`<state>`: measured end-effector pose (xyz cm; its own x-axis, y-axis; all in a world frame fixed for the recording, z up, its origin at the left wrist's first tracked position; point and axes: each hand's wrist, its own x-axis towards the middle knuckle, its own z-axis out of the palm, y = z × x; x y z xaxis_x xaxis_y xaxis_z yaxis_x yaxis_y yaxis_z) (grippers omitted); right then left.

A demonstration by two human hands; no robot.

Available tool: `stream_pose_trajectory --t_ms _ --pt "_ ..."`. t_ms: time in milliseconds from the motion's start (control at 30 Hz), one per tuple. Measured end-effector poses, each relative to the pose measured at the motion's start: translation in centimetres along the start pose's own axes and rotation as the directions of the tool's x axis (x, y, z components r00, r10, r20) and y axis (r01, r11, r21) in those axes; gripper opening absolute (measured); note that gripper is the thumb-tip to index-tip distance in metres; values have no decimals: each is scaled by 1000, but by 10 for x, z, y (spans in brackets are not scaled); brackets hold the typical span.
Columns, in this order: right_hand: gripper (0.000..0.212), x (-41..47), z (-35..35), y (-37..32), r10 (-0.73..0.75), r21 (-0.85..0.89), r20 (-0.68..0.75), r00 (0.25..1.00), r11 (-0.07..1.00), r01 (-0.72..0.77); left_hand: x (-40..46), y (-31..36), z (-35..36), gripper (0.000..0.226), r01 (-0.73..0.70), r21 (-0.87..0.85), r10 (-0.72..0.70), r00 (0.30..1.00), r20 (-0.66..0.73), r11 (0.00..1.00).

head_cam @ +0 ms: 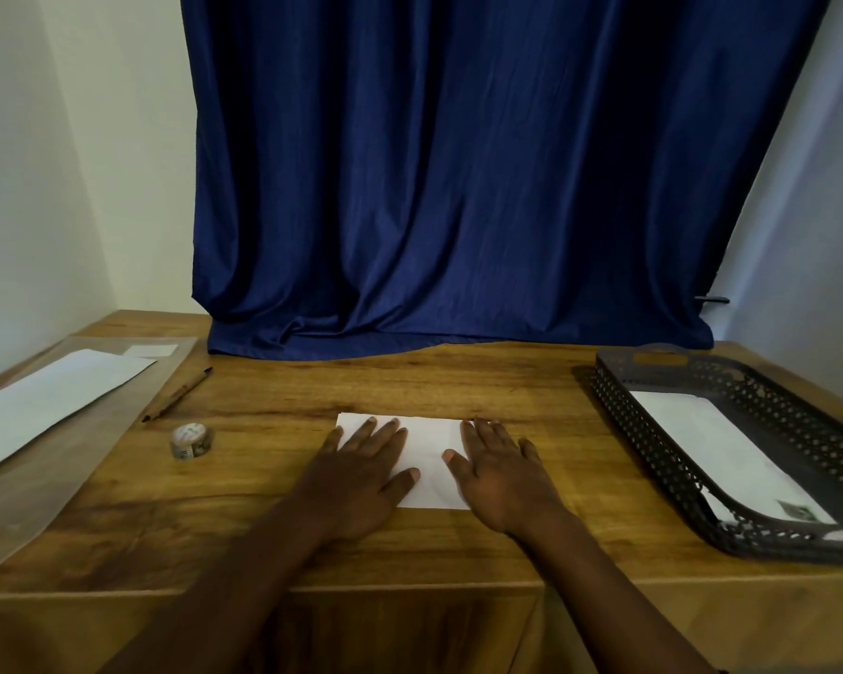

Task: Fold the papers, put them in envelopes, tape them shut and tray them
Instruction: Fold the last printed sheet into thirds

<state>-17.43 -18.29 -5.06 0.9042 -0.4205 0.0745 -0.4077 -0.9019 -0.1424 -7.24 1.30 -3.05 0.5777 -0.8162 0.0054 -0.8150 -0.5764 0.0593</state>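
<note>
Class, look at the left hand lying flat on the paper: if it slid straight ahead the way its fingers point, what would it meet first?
Bare table past the folded paper, then probably the blue curtain hem; the left hand seems to have nothing else in its way, though depth is unclear.

There are two hands, a left hand (361,471) and a right hand (500,471). I see one folded paper (431,442), one tape roll (191,441), one pencil (176,395) and one tray (653,442). One envelope (721,454) lies in the tray.

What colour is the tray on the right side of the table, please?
The tray is dark grey-brown with a perforated lattice wall, seen in the head view.
</note>
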Motion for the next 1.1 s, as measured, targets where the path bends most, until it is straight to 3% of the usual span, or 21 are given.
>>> stream_pose_trajectory --t_ms 167,333,433,600,667,800,900,1033,1100 --pt "74 -3 -3 0 -4 26 -1 1000 1000 4 -12 -17 -3 76 130 -20 -130 991 -10 991" --pt "78 -25 -17 2 -117 197 -162 980 969 148 -26 -16 -6 99 16 -66 -18 1000 -26 998" --pt "86 -50 -22 4 -262 156 -75 962 950 271 -48 -16 -6 105 -73 -62 72 997 -9 995" --pt "94 -93 -29 8 -349 127 54 935 932 341 -93 -9 1 113 -133 1 133 991 10 991" --pt "97 -108 -31 8 -375 94 93 922 926 366 -109 -7 5 101 -156 38 156 988 -14 987" --pt "74 -132 -39 9 -432 31 79 899 902 431 -132 -7 7 69 -211 -14 209 975 -77 977" --pt "57 -140 -58 7 -449 123 -14 893 886 447 -142 -5 -12 61 -275 -200 249 958 -144 941" --pt "40 -138 -86 4 -431 288 -232 872 826 485 -145 -1 -46 45 -363 -412 193 897 -399 836" --pt "26 -131 -100 1 -428 342 -308 850 784 518 -139 -1 -63 31 -379 -456 180 889 -421 805"
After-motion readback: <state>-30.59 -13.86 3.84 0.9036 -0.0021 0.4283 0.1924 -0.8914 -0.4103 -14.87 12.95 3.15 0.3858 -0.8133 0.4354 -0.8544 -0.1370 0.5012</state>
